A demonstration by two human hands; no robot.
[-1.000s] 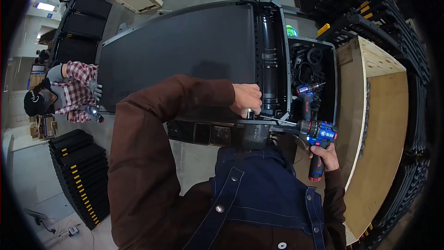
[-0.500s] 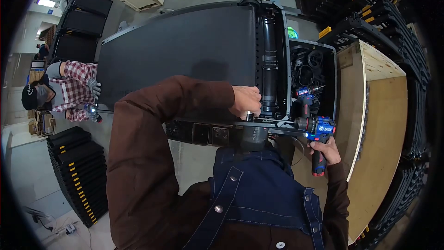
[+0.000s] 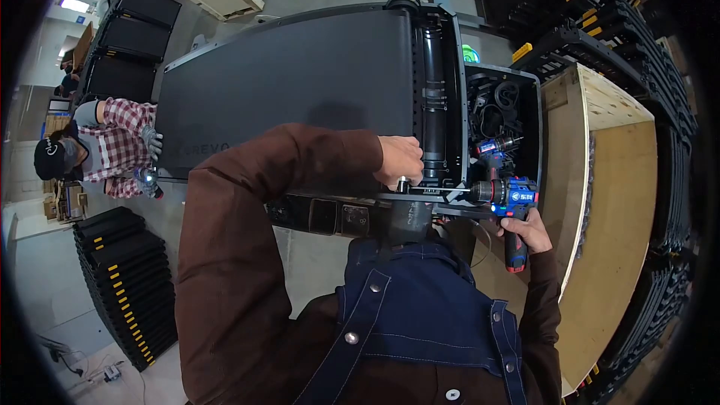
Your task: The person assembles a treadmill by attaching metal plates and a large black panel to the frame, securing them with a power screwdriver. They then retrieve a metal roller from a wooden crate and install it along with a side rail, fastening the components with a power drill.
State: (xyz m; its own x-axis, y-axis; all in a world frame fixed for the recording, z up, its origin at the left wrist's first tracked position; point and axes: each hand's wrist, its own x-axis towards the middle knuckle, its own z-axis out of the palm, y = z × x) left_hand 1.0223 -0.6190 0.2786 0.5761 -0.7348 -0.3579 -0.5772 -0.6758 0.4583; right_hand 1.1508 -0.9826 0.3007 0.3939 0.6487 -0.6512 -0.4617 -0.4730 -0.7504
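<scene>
Drill (image 3: 507,206) moved left; bit lies level, pointing left.

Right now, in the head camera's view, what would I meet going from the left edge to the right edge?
Co-worker in a plaid shirt → black treadmill belt → left hand on the frame → spare drill lying in the black bin → blue drill gripped by the right hand → plywood crate.

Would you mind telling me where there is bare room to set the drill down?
The wide black belt is bare between the co-worker's hand and the roller. The plywood crate top beside the bin is bare too. The bin is crowded with cables and a second drill.
</scene>
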